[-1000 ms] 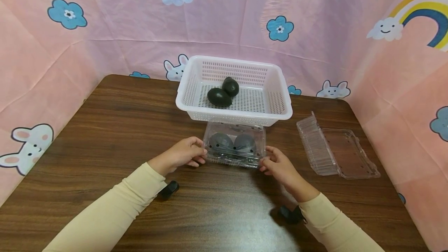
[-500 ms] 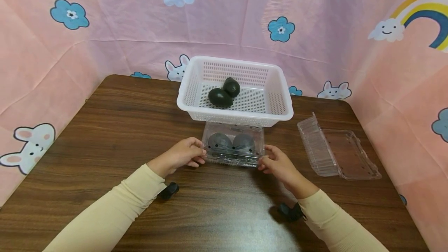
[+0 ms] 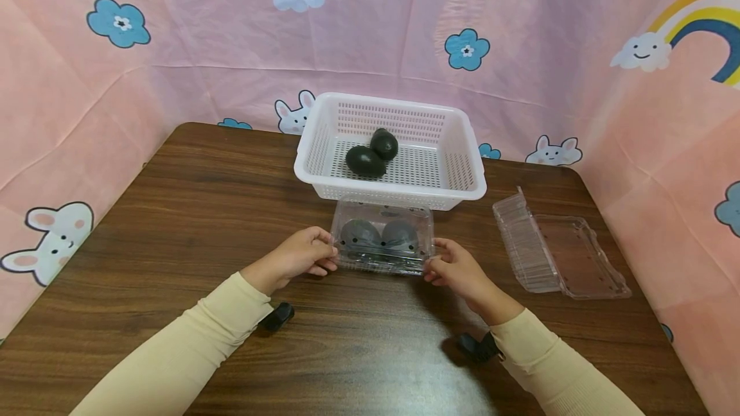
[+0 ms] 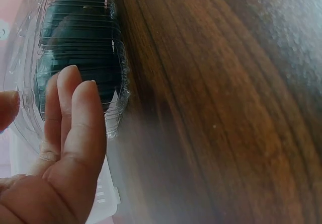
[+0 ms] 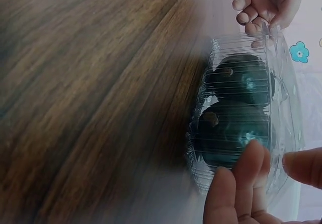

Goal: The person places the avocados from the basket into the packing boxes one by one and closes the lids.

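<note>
Both hands, left hand [image 3: 302, 255] and right hand [image 3: 457, 268], pinch the closed clear box [image 3: 383, 242] with two avocados [image 3: 378, 236], at 6 o'clock from the basket [image 3: 462, 178]; looks like sealing, next needs firm pressing.

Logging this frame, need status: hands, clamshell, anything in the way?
Left hand and right hand grip the ends of the closed clamshell. Two avocados inside, box on table. White basket right behind it; empty clamshell off right.
</note>
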A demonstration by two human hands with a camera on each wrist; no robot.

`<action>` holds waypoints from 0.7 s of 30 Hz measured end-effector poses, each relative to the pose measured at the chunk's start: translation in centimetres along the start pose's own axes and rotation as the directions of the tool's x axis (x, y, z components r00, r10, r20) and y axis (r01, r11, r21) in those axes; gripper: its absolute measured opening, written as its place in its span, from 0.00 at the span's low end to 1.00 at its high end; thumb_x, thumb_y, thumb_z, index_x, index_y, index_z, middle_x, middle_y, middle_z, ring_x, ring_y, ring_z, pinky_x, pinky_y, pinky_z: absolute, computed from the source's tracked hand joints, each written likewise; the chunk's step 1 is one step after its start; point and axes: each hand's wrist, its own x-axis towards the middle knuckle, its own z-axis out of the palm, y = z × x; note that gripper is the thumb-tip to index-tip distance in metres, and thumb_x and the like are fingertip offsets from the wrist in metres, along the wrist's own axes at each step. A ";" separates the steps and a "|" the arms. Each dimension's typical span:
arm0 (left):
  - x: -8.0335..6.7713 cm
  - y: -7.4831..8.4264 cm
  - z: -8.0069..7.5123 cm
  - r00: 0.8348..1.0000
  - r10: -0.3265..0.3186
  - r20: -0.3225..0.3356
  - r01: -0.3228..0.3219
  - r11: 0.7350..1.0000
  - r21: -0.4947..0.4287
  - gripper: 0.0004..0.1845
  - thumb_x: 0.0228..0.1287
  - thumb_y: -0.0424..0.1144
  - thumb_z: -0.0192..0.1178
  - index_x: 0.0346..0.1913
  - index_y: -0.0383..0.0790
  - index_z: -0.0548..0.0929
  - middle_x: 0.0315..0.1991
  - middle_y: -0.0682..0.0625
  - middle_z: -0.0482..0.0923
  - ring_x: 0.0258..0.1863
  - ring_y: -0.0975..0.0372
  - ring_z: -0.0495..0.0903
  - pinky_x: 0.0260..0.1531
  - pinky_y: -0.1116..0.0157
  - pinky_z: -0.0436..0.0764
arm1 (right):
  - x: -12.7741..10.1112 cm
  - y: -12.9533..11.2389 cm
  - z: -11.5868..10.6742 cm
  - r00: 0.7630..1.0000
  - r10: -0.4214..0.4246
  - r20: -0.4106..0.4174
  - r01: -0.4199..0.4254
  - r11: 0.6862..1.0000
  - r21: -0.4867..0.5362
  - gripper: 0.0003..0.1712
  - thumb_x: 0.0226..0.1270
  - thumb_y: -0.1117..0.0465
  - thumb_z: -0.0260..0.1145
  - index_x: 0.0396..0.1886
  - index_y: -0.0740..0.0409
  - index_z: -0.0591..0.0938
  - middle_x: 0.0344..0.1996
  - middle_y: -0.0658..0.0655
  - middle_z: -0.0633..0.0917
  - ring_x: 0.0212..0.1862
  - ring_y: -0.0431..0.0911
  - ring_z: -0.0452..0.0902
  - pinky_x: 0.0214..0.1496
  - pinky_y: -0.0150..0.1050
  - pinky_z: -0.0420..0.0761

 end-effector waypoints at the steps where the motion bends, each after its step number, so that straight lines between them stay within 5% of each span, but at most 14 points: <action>1: -0.1 0.0 0.0 1.000 0.002 -0.002 -0.002 1.000 0.000 0.19 0.70 0.32 0.50 0.57 0.23 0.66 0.45 0.35 0.80 0.38 0.58 0.82 0.41 0.59 0.83 | 0.0 0.0 0.0 1.000 -0.002 0.004 0.002 1.000 0.002 0.34 0.61 0.71 0.53 0.67 0.75 0.58 0.30 0.55 0.83 0.30 0.42 0.79 0.37 0.36 0.80; 16: -0.3 -0.4 -0.6 1.000 0.023 -0.012 -0.023 0.999 -0.023 0.16 0.68 0.30 0.50 0.54 0.22 0.66 0.39 0.38 0.82 0.32 0.62 0.82 0.38 0.63 0.83 | 0.3 -0.5 0.6 0.999 -0.005 0.032 0.004 0.999 0.038 0.33 0.62 0.71 0.53 0.67 0.75 0.58 0.31 0.56 0.83 0.29 0.41 0.77 0.36 0.36 0.80; 21: -0.5 -0.4 -0.8 1.000 0.025 -0.019 -0.026 1.000 -0.011 0.17 0.68 0.30 0.50 0.55 0.21 0.65 0.38 0.38 0.82 0.32 0.62 0.82 0.38 0.63 0.83 | 0.7 0.4 0.5 0.994 -0.092 0.065 0.086 0.992 0.093 0.32 0.60 0.68 0.56 0.63 0.76 0.60 0.31 0.58 0.83 0.29 0.42 0.78 0.36 0.38 0.81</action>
